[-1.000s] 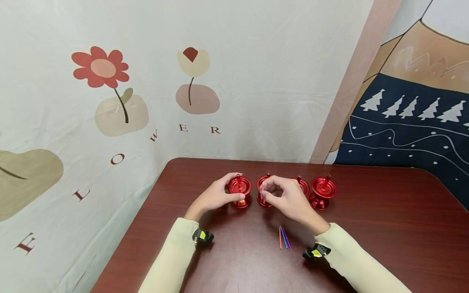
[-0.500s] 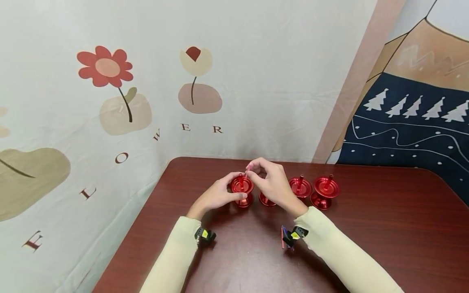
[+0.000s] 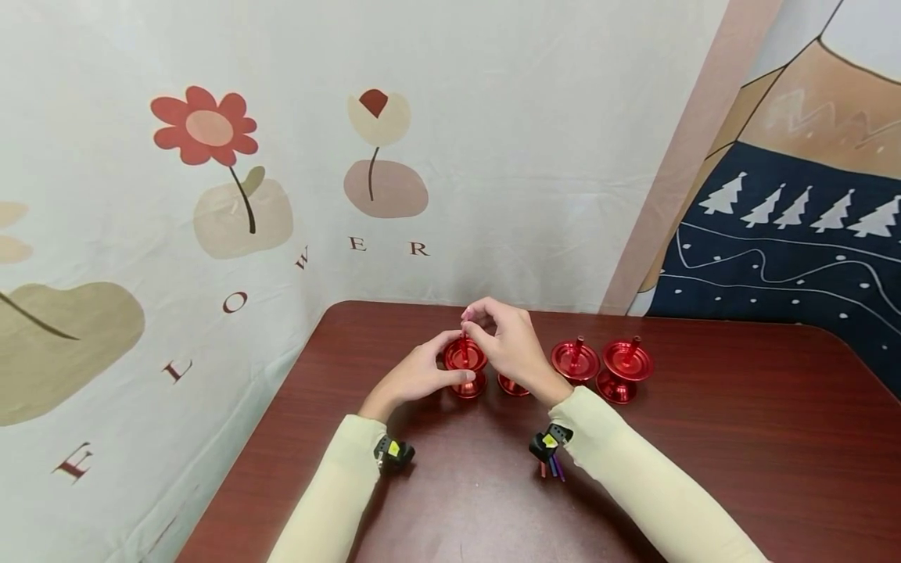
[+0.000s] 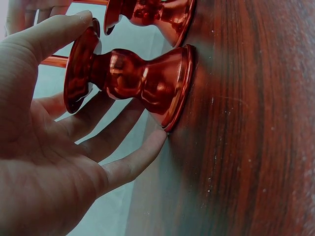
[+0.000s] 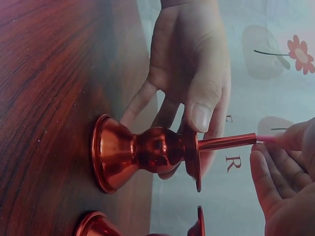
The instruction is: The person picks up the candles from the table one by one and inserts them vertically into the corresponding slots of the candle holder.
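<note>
My left hand (image 3: 417,377) holds the leftmost shiny red metal candle holder (image 3: 469,385), thumb on its dish's rim and fingers around its far side. The holder (image 5: 156,147) stands upright on its base in the right wrist view. A narrow tube (image 5: 226,142) rises from its dish. At the tube's open tip, my right hand (image 3: 512,348) pinches a thin pink candle (image 5: 266,139). The candle's lower end meets the tube mouth; how deep it sits, I cannot tell. My fingers hide most of the candle.
Beside it stands a second red holder (image 3: 512,385), partly behind my right hand. Two more, a third holder (image 3: 575,361) and a fourth holder (image 3: 625,363), are further right. Thin coloured candles (image 3: 554,467) lie on the brown table (image 3: 450,500), partly under the right wrist camera (image 3: 545,444).
My right hand has moved left and up from before the second holder to the leftmost holder's tube, bringing the pink candle along. The left hand keeps its hold on that holder.
</note>
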`<act>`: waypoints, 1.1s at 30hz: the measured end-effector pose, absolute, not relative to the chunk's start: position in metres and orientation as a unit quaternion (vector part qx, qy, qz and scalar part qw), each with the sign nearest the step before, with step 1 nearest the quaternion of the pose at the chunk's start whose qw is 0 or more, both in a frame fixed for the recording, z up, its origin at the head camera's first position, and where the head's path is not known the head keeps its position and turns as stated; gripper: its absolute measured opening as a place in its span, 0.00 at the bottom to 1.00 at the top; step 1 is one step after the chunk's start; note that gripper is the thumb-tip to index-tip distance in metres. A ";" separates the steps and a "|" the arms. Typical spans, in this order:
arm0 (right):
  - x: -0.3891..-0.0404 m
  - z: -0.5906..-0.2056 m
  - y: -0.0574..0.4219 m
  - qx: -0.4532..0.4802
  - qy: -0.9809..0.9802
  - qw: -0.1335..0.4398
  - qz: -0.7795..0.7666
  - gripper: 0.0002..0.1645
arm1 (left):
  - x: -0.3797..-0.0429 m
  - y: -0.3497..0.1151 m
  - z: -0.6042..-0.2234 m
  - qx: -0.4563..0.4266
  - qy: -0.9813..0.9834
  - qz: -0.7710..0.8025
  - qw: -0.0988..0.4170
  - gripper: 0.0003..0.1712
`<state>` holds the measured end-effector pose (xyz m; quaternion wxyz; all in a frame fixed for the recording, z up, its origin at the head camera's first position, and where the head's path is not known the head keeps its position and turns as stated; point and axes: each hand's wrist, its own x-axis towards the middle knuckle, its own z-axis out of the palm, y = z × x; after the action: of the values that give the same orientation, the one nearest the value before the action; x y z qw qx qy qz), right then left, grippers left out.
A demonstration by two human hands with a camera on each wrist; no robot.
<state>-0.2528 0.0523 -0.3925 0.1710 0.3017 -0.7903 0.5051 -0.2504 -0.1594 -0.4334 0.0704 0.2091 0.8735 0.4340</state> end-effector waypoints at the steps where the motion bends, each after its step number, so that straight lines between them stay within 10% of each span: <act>1: -0.253 -0.393 0.052 0.304 -0.792 0.171 0.501 0.03 | -0.250 -0.159 -0.433 0.209 0.874 0.434 0.070 0.48; 33: -0.255 -0.390 0.050 0.334 -0.820 0.198 0.421 0.05 | -0.248 -0.159 -0.432 0.202 0.871 0.441 0.076 0.46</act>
<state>-0.2545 0.0503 -0.3901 0.1984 0.3340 -0.8196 0.4211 -0.2479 -0.1591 -0.4322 0.0764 0.2018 0.8710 0.4414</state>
